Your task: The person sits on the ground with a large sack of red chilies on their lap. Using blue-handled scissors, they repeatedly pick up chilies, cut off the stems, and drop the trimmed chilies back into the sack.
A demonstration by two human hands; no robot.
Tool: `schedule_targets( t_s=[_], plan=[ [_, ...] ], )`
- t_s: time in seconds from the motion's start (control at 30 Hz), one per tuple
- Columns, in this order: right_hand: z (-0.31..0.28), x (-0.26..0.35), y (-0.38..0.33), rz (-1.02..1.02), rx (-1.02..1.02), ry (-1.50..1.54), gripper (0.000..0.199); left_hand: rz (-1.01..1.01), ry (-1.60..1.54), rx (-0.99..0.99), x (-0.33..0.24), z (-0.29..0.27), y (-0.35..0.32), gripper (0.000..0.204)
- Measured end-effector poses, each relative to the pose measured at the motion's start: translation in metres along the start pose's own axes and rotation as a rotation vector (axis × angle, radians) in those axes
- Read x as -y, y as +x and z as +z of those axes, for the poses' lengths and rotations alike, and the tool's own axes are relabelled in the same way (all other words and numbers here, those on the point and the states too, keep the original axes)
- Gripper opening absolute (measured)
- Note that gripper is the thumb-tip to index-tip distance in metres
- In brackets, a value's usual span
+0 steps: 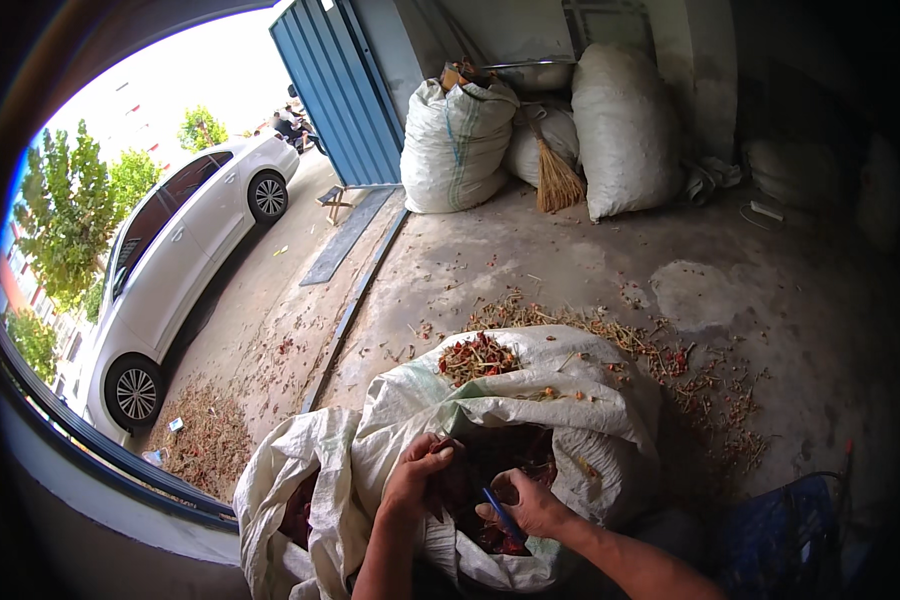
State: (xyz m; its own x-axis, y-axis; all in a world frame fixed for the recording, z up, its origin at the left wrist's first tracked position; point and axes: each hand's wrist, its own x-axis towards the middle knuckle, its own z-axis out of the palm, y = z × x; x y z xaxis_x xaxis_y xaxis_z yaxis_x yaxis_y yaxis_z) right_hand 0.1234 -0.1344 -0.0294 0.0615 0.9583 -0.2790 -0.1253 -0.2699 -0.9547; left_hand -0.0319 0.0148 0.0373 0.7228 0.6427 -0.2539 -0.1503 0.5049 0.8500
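Note:
My left hand (417, 478) is closed around a bunch of dark red dried chillies (444, 488), over the mouth of an open white woven sack (610, 400). Close by on its right, my right hand (533, 505) grips a slim blue tool (502, 512), perhaps the handle of scissors; its working end is hard to make out against the dark contents. More dried chillies (515, 452) lie inside the sack. A pile of cut stems and red bits (478, 357) rests on its folded far rim. Against its left side stands a second white sack (300, 455) with dark red contents.
Stems and scraps (710, 400) litter the concrete floor beyond and right of the sack. Full white sacks (625, 130) and a straw broom (557, 178) stand by the back wall. A blue crate (785, 535) sits at lower right. Outside the blue door (335, 90) is a white car (185, 220).

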Motion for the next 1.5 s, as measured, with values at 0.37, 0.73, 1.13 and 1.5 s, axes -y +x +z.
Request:
schedule_targets(
  t_s=[0.37, 0.73, 1.13, 1.5],
  plan=[
    [-0.008, 0.032, -0.010, -0.105, 0.040, -0.169, 0.097, -0.004, 0.085, -0.122, -0.003, -0.003, -0.003, 0.015],
    [-0.006, 0.022, -0.004, -0.359, -0.304, -0.758, 0.073, 0.214, 0.868, -0.318, 0.022, -0.005, 0.012, 0.017],
    [-0.008, 0.038, -0.004, -0.421, -0.405, -0.917, 0.052, 0.198, 0.960, -0.279, 0.009, 0.014, 0.009, 0.017],
    [-0.013, 0.024, 0.006, -0.455, -0.328, -0.646, 0.049, 0.083, 0.720, -0.286, 0.020, 0.006, 0.017, 0.022]
  ],
)
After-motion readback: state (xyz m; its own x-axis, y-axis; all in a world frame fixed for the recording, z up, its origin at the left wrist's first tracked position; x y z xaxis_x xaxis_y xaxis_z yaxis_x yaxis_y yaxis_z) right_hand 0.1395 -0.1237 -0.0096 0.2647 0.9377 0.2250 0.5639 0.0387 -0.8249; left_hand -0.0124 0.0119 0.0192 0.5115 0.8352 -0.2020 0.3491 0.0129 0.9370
